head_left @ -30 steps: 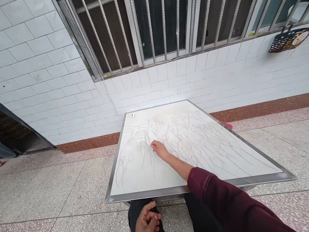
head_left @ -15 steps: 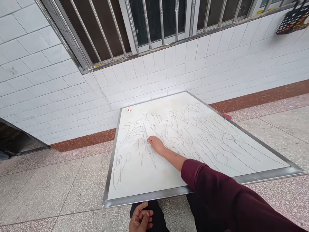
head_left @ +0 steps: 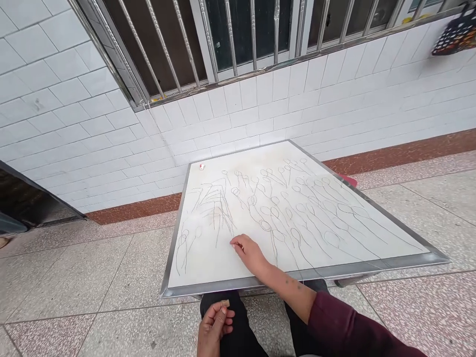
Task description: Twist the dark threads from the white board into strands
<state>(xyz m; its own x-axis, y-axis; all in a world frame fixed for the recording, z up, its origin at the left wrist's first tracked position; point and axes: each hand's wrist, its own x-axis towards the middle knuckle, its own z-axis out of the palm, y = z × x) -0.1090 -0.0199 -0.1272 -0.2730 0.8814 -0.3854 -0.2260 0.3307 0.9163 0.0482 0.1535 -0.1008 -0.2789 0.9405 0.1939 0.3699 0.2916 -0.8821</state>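
A white-topped table (head_left: 208, 270) with a metal rim bears many thin dark wires, most bent into a loop at one end with long tails. My right hand (head_left: 251, 253) is over the near part of the tabletop, thumb and fingertips pinched together at the lower end of a bunch of straighter wires (head_left: 219, 203). Whether a wire is between the fingertips is too fine to make out. Below the table's front edge, above my lap, my left hand (head_left: 215, 325) pinches a small tan strip (head_left: 225, 303) between thumb and forefinger. Looped wires (head_left: 297, 213) spread to the right of my right hand.
A small red-and-white object (head_left: 202, 167) lies at the table's far left corner. Behind stands a white tiled wall (head_left: 230, 116) with a barred window (head_left: 249, 34). A patterned bag (head_left: 455, 34) hangs at the upper right. Something red (head_left: 349, 181) shows beyond the table's right edge.
My right hand has drawn back toward me from the middle of the wire bunch to its near end. My left hand stays by my lap with the tan strip. The view has shifted slightly.
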